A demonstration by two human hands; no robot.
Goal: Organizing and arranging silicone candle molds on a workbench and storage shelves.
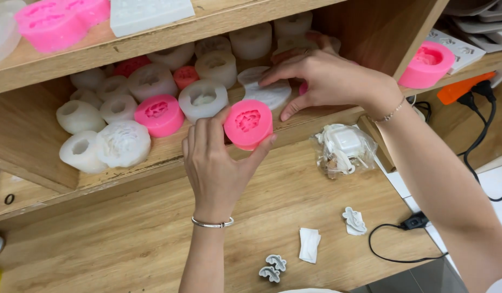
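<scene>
Pink round silicone mould (248,123) with a relief cavity in its face, tilted on edge at the front lip of the wooden shelf (169,157), pinched between thumb and fingers of the left hand (215,168), which wears a thin bangle. Just right of the mould and deeper in the shelf, the right hand (329,78) lies with fingers spread flat, fingertips pressing a flat white mould (267,93), gripping nothing. Left of the pink mould: a cluster of white and pink round moulds (153,103); below and right of it, on the wooden table (126,239), a clear bag of small parts (343,149), little white pieces (309,244) and a black cable (397,239).
</scene>
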